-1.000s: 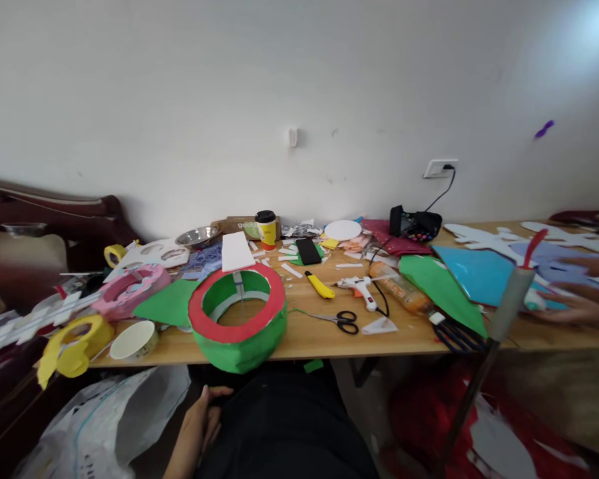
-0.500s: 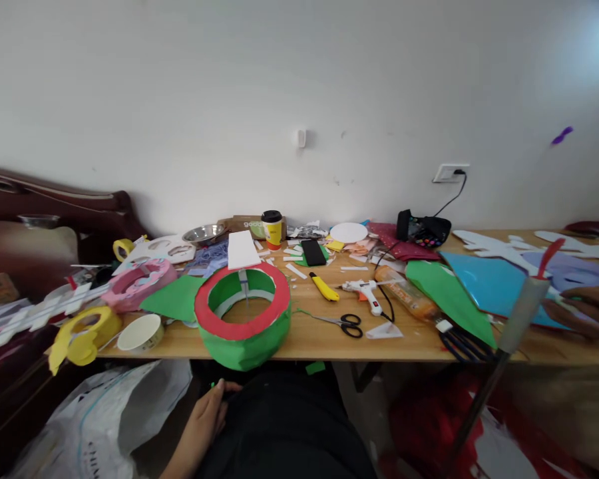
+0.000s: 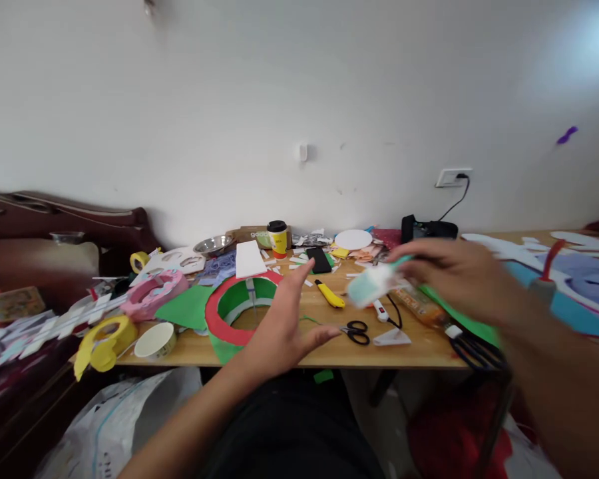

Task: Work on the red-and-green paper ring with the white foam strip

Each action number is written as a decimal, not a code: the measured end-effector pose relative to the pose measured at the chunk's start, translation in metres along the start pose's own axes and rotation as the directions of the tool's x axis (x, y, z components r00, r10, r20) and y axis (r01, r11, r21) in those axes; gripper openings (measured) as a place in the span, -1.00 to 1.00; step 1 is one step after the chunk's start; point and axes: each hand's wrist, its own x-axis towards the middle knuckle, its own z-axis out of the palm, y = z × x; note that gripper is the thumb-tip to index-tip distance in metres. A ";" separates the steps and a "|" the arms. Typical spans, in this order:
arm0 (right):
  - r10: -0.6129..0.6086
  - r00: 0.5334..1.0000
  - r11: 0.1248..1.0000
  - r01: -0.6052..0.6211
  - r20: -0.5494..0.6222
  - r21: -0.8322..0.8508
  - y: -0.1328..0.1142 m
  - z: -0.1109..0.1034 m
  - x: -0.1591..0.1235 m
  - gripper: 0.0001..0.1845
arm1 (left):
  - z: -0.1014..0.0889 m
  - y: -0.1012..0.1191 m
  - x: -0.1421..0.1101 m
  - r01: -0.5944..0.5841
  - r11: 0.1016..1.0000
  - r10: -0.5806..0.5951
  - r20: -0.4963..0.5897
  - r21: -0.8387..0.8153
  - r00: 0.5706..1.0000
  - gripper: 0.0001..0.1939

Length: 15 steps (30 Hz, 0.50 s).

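Note:
My right hand (image 3: 444, 273) is raised over the right part of the table, its fingers closed on a small white-and-teal object (image 3: 372, 283). Motion blurs this object, so its kind is unclear. Open, thumb and fingers apart, my left hand (image 3: 289, 319) reaches over the front of the table with nothing in it. It partly covers a ring with a red top (image 3: 219, 305) and green sides. Scissors with black handles (image 3: 355, 331) lie just beyond its thumb. A yellow utility knife (image 3: 330, 294) and the partly hidden glue gun (image 3: 381, 310) lie between the hands.
Behind are a lidded yellow cup (image 3: 277, 241), a black phone (image 3: 319, 260) and a steel bowl (image 3: 213, 245). Left stand a white paper bowl (image 3: 154, 341), a yellow cutout (image 3: 104, 339) and a pink ring (image 3: 154, 294). A red-tipped pole (image 3: 550, 261) rises at right.
My left hand has risen from my lap to above the table. My right hand has come in from the far right and now carries the white-and-teal object. The view has shifted slightly.

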 end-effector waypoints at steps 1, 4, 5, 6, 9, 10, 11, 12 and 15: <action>-0.043 0.991 0.999 0.043 0.124 0.000 -0.001 0.013 0.005 -0.87 | 0.005 -0.002 0.016 0.020 1.000 -0.019 0.044 -0.024 0.999 -0.10; -0.132 0.918 0.984 0.078 0.373 0.158 0.007 0.053 0.022 -0.76 | 0.012 -0.019 0.044 0.257 0.947 -0.213 0.223 -0.192 0.951 -0.40; -0.126 0.912 0.970 0.030 0.391 0.242 0.012 0.064 0.026 -0.67 | 0.013 -0.025 0.048 0.299 0.927 -0.246 0.235 -0.225 0.940 -0.50; -0.108 0.915 0.947 -0.025 0.388 0.320 0.018 0.073 0.030 -0.59 | 0.014 -0.031 0.050 0.321 0.914 -0.267 0.227 -0.249 0.937 -0.55; -0.029 0.939 0.865 -0.148 0.343 0.479 0.036 0.088 0.037 -0.51 | 0.017 -0.042 0.051 0.307 0.910 -0.279 0.135 -0.280 0.951 -0.57; -0.003 0.945 0.851 -0.170 0.328 0.496 0.041 0.091 0.040 -0.50 | 0.018 -0.046 0.053 0.310 0.909 -0.288 0.118 -0.278 0.950 -0.56; 0.020 0.949 0.848 -0.183 0.314 0.498 0.046 0.094 0.044 -0.49 | 0.021 -0.050 0.056 0.311 0.912 -0.295 0.098 -0.266 0.950 -0.54; 0.039 0.953 0.853 -0.188 0.300 0.486 0.050 0.097 0.049 -0.47 | 0.023 -0.055 0.061 0.305 0.919 -0.297 0.073 -0.249 0.952 -0.52; 0.067 0.973 0.885 -0.160 0.221 0.438 0.058 0.112 0.067 -0.45 | 0.030 -0.072 0.080 0.262 0.942 -0.268 0.001 -0.207 0.963 -0.48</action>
